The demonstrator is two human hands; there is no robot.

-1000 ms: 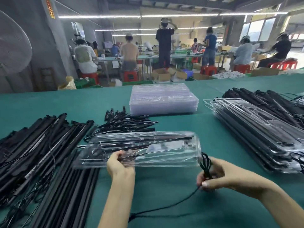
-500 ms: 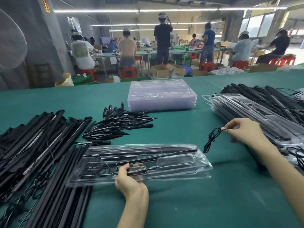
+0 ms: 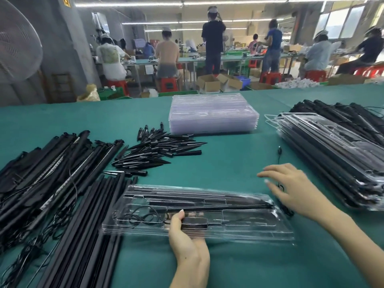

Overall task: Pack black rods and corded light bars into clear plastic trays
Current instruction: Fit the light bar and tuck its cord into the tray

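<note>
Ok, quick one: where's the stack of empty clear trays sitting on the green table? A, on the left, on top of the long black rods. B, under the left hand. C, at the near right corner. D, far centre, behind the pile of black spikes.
D: the stack of empty clear trays sits at the far centre of the green table, just beyond the pile of black spikes.

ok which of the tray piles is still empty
The stack of clear trays at the table's far middle; the pile on the right and the tray under the hands hold black parts.
</note>
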